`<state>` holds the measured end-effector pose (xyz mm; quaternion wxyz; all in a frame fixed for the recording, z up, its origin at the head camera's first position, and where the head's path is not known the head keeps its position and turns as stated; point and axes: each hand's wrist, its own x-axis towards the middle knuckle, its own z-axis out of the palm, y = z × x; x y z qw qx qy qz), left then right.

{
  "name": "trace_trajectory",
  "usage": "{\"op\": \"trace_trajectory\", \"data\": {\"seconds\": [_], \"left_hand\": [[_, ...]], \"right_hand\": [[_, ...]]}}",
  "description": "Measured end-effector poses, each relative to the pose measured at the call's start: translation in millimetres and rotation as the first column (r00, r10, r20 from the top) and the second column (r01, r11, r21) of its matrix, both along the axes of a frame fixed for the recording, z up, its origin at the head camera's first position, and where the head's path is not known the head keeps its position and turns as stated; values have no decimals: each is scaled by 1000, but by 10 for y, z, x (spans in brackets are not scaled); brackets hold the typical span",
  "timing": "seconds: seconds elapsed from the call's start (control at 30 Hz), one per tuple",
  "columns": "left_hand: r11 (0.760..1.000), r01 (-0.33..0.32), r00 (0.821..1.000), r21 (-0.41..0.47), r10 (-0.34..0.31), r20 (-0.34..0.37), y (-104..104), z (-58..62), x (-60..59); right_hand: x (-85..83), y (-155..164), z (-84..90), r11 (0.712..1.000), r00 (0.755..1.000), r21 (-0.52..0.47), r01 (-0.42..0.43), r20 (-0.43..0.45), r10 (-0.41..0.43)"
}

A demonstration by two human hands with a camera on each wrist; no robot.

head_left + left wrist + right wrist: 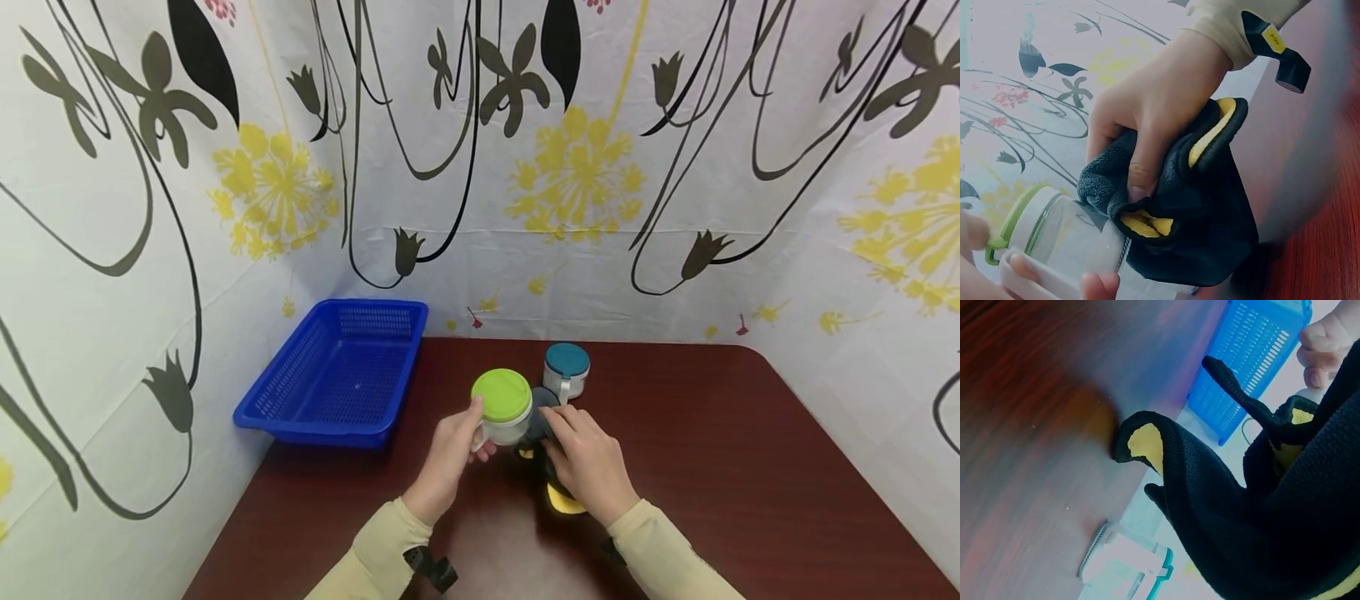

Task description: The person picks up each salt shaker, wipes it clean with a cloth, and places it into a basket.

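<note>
My left hand grips a clear jar with a lime-green lid by its white handle, holding it above the table. My right hand holds a bunched cloth, dark grey on one side and yellow on the other, against the jar's side. In the left wrist view, the thumb presses into the folded cloth, beside the jar's clear wall. The cloth's loose edges hang down; in the right wrist view the cloth hides most of the right hand's work.
A similar jar with a teal lid stands on the table just behind the hands. A blue perforated plastic basket sits at the back left of the dark red-brown table. Flower-patterned sheeting surrounds the table's back and sides.
</note>
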<state>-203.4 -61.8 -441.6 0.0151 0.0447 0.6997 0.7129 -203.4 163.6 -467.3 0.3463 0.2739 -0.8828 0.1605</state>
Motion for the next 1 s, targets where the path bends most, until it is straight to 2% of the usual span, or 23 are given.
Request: {"op": "trace_trajectory", "data": {"seconds": [0.13,0.27,0.4,0.5,0.63,0.8,1.0], "left_hand": [[1000,7,999,2,-7,41,-29,-29,-16],[998,52,995,19,-53,80,-71,1,-4],[997,74,995,17,-75,64,-104,42,4],[997,72,996,-6,-72,46,-119,59,-1],[998,62,996,-29,-61,60,-120,68,-18],[999,48,994,-8,-47,95,-133,48,-43],[999,32,997,2,-32,64,-147,70,-55]], "right_hand": [[7,-6,-18,1000,1000,9,-3,-6,3],[20,-1,-11,1000,1000,7,5,-3,-5],[25,0,14,1000,1000,3,-1,5,1],[25,-4,51,1000,1000,1,-6,4,6],[38,6,141,1000,1000,-3,-8,-29,8],[55,12,272,1000,997,13,-22,-72,23],[77,27,365,999,997,52,-5,-80,9]]}}
